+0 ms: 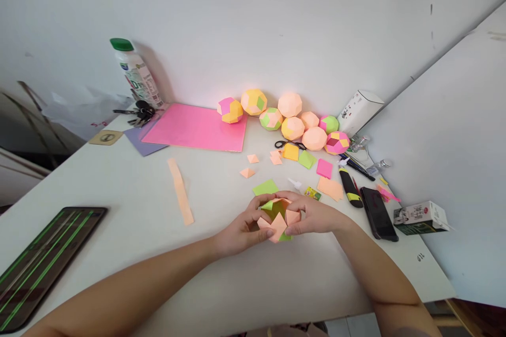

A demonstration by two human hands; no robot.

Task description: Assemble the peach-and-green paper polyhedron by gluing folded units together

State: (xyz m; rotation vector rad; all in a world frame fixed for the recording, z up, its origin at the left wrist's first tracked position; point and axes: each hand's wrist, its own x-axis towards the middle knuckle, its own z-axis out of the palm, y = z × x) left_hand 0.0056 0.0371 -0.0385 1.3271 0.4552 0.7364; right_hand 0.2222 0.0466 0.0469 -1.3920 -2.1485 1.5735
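Note:
Both hands hold a partly built paper ball (pixel 279 226) of folded peach and green pieces, its top open and its hollow inside showing. My left hand (pixel 247 226) grips its left side, thumb on the front peach face. On the opposite side my right hand (pixel 314 215) closes round the rim, its thumb near the front too. Just beyond the ball lie a green paper square (pixel 265 187), a small white nozzle-like piece (pixel 294 184) and a small yellow-green packet (pixel 312 193). Several folded peach pieces (pixel 247 172) rest farther back.
Several finished paper balls (pixel 290 105) stand along the wall, near black scissors (pixel 281 144). A pink sheet (pixel 197 127) and a bottle (pixel 138 76) are at back left. On the right are a cutter (pixel 350 187), a phone (pixel 378 213) and a carton (pixel 421 217). A peach strip (pixel 181 191) lies left.

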